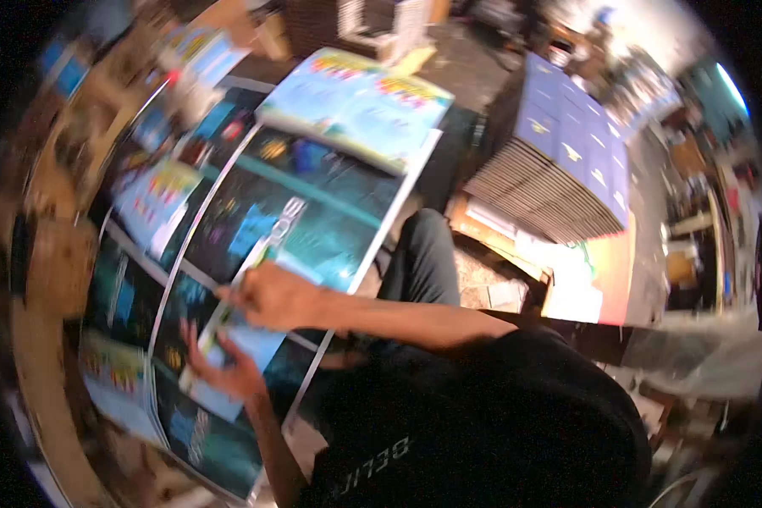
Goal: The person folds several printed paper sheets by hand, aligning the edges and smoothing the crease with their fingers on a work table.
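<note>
A light blue printed sheet lies on the dark glossy printed table covering, under and between my hands. My left hand rests at its lower left part, with the fingers spread apart. Just above it my right hand is closed, its knuckles up, over the sheet's upper part. Whatever its fingers hold, if anything, is hidden and blurred. Beyond the right hand, another pale blue strip of the sheet shows on the covering.
A stack of light blue printed sheets lies at the table's far end. More such sheets lie at the left and near left. At the right, a tall stack of purple-covered books stands on cardboard. My knee is beside the table.
</note>
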Available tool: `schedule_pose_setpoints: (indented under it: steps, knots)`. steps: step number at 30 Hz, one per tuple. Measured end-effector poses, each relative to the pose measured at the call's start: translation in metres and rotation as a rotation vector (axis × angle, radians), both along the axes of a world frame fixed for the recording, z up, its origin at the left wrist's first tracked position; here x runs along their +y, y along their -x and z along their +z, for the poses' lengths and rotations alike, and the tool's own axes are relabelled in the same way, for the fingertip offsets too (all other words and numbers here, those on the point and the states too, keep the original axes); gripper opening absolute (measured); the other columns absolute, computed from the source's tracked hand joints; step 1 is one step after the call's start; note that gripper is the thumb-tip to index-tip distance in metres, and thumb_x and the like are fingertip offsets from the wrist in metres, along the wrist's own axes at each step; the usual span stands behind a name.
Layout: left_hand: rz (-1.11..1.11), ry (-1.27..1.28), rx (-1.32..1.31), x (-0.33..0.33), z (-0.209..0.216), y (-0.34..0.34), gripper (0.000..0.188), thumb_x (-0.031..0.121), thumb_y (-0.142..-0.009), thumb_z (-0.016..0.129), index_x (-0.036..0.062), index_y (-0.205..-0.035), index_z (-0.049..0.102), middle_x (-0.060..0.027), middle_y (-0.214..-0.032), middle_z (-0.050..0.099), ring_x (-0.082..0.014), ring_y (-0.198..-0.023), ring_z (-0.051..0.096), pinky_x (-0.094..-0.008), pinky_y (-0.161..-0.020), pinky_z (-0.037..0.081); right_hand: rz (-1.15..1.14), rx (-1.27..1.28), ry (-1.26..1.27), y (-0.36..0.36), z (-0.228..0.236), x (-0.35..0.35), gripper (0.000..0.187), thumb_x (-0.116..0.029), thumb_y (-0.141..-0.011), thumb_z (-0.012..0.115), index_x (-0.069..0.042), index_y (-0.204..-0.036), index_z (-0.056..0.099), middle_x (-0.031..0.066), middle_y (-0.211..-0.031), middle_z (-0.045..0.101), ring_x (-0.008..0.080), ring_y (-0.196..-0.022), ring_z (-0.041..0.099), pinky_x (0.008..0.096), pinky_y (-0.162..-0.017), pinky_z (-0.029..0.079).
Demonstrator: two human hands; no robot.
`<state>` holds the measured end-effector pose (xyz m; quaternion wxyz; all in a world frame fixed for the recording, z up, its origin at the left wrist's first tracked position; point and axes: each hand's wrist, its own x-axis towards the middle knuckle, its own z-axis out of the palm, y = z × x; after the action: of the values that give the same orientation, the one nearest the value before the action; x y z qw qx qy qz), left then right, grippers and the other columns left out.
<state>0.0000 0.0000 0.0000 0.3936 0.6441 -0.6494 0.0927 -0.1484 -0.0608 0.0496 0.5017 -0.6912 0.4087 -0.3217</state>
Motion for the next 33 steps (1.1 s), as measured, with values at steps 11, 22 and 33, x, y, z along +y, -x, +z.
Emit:
schedule_pose_setpoints:
  steps: [11,22,33]
  knots:
    - [-0.275,-0.274,-0.093,0.063,0.038,-0.018,0.054,0.037,-0.08,0.081,0.0033,-0.118,0.063,-0.0173,-0.113,0.064,-0.0363,-0.104,0.059,-0.0497,-0.096,0.04,-0.192,0.064,0.035,0.016,-0.007,-0.013,0.041,-0.029,-0.093,0.057,0.005,-0.071,0.067,0.0293,-0.066,0.062,0.0462,-0.068,0.065,0.052,-0.066,0.053]
    - [-0.309,-0.2,-0.519,0.054,0.011,-0.061,0.043,0.04,-0.087,0.071,0.0043,-0.111,0.068,-0.0067,-0.108,0.068,-0.022,-0.094,0.064,-0.0367,-0.085,0.049,-0.617,0.02,0.001,0.065,0.042,-0.093,0.053,-0.045,-0.095,0.062,0.001,-0.069,0.069,0.0065,-0.053,0.061,0.013,-0.045,0.054,0.0341,-0.049,0.045]
    - [-0.238,-0.241,-0.253,0.064,-0.008,-0.039,0.047,0.029,-0.082,0.076,0.0083,-0.123,0.064,-0.0085,-0.118,0.062,-0.0268,-0.106,0.061,-0.0435,-0.088,0.051,-0.476,0.423,1.03,0.078,0.075,-0.176,0.045,-0.03,-0.09,0.061,0.002,-0.122,0.055,0.0214,-0.12,0.06,0.0429,-0.119,0.051,0.051,-0.093,0.042]
